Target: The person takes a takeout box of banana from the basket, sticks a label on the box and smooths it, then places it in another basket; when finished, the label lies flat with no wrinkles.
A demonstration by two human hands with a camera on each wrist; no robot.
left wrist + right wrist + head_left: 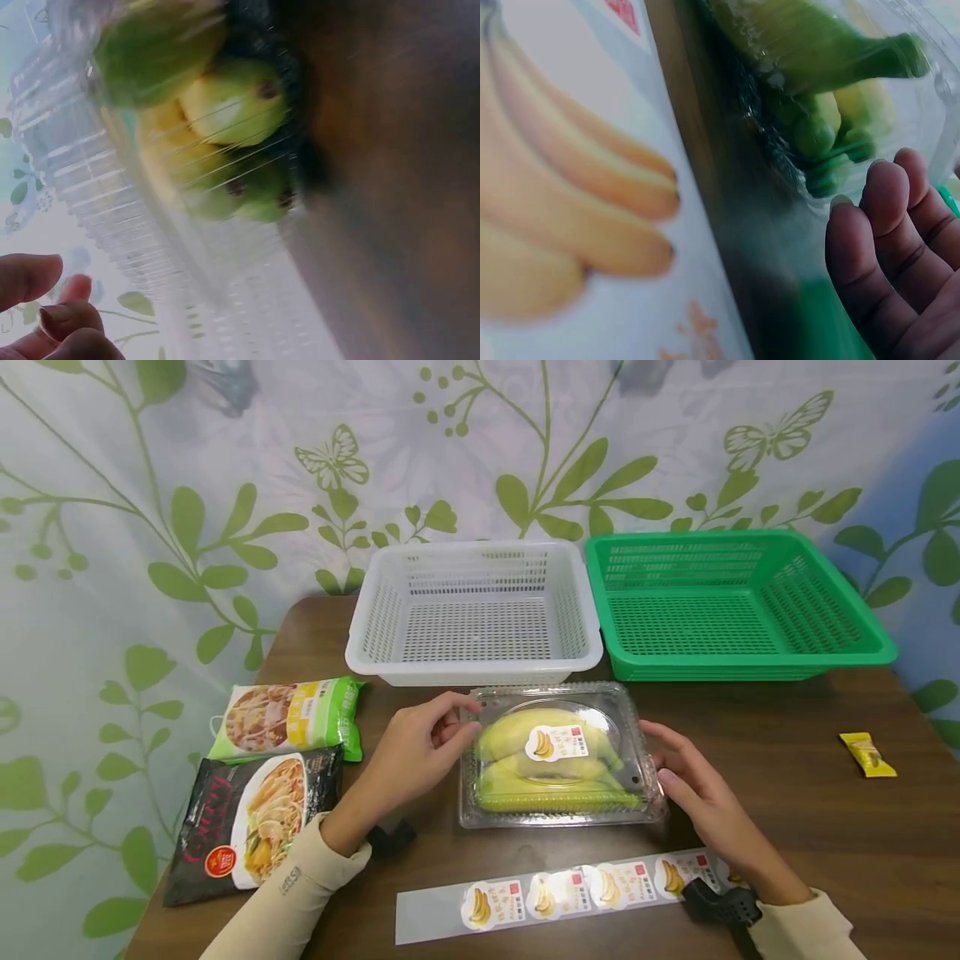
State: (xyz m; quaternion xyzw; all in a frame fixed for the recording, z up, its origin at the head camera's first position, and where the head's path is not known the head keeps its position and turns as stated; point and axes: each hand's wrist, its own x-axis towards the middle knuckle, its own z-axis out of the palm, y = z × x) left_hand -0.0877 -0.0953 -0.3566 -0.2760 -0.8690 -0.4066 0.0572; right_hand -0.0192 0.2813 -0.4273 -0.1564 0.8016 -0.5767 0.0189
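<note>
A clear plastic clamshell box (555, 818) with bananas (517, 789) inside lies in the middle of the table, its lid down. A banana sticker (558, 743) is on top of the lid. My left hand (420, 752) is at the box's left edge, thumb and fingers loosely bent; the left wrist view shows the fingers (71, 319) holding nothing. At the right edge is my right hand (697, 785), its relaxed fingers (889, 199) beside the box wall. Whether either hand touches the plastic I cannot tell. Below the box lies a strip of banana stickers (435, 914), partly under my right wrist.
Behind the box stand a white basket (480, 672) and a green basket (750, 668), side by side. On the left lie a green food bag (281, 718) and a black noodle bag (255, 827). A small yellow packet (867, 755) lies far right on the brown table (825, 827).
</note>
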